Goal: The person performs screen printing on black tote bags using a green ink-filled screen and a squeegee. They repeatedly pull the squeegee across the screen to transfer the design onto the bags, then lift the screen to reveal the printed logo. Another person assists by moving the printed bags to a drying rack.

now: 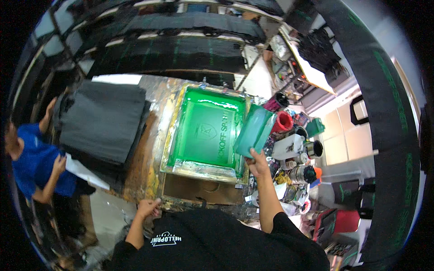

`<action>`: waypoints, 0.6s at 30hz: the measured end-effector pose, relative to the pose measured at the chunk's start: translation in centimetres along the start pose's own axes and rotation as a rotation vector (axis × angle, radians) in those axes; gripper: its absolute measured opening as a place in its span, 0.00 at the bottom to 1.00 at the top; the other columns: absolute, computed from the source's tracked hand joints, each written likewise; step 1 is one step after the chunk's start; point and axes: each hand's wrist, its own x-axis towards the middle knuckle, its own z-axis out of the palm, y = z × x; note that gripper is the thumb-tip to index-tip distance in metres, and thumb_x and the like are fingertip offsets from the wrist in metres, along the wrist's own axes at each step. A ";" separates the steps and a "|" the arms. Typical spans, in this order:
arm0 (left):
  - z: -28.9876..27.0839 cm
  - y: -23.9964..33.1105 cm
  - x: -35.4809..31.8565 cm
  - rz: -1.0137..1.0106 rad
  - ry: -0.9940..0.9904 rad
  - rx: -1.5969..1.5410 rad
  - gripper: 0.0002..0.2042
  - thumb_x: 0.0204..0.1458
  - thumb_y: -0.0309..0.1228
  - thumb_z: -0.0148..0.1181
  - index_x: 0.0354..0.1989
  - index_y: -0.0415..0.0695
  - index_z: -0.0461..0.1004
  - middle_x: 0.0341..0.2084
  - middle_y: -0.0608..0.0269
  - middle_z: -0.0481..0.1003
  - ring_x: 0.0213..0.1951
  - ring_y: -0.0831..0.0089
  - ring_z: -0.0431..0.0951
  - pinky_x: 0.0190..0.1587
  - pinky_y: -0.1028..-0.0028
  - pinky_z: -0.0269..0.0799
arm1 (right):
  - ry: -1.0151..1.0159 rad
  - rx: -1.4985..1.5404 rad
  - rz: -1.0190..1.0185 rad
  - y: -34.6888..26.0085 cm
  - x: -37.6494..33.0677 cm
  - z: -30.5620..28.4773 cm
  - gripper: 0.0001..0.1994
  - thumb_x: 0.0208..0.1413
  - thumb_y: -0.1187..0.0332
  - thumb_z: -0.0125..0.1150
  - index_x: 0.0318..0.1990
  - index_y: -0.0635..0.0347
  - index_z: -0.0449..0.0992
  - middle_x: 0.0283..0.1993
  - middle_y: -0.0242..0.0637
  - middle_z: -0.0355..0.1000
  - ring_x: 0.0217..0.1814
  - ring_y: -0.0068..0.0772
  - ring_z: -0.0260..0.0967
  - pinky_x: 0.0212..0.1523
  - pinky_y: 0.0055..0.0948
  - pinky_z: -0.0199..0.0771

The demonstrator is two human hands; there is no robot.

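Observation:
A screen-printing frame (168, 135) with green mesh lies on the worktable in front of me. A shield emblem and lettering show on its mesh, with glossy green ink along the far edge. My right hand (258, 163) is closed round the near end of a wide teal squeegee (256, 130), tilted over the frame's right side, where it covers part of the mesh. My left hand (148, 207) is at the table's near edge, left of the frame's near corner. Its fingers are curled together; whatever they may hold is too small to make out.
A tall pile of black fabric (101, 122) stands left of the frame, and a person in a blue shirt (40, 158) is beside it. Ink pots, a red tub (283, 122) and a white jug (288, 147) crowd the right. Black printed fabric (389, 135) hangs far right.

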 end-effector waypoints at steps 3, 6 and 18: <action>2.7 9.1 -5.5 0.156 0.013 0.180 0.24 0.57 0.48 0.72 0.28 0.34 0.82 0.17 0.58 0.79 0.20 0.71 0.81 0.25 0.69 0.78 | 0.034 -0.052 -0.106 -2.0 -4.3 4.4 0.39 0.51 0.79 0.76 0.70 0.56 0.62 0.65 0.35 0.70 0.70 0.38 0.66 0.71 0.43 0.64; 6.1 16.4 -7.5 0.542 -0.036 0.343 0.19 0.53 0.45 0.76 0.35 0.38 0.84 0.22 0.63 0.81 0.29 0.74 0.83 0.35 0.71 0.78 | 0.040 -0.164 -0.146 -0.9 -6.8 3.9 0.41 0.49 0.81 0.77 0.70 0.56 0.62 0.66 0.36 0.70 0.68 0.37 0.67 0.70 0.42 0.66; 19.8 37.6 -7.8 1.269 -0.578 0.618 0.34 0.44 0.31 0.76 0.63 0.43 0.71 0.60 0.52 0.75 0.64 0.52 0.74 0.67 0.59 0.68 | -0.086 -0.623 -0.623 -2.9 -14.7 1.9 0.38 0.41 0.73 0.80 0.64 0.55 0.70 0.68 0.42 0.69 0.71 0.43 0.65 0.73 0.41 0.60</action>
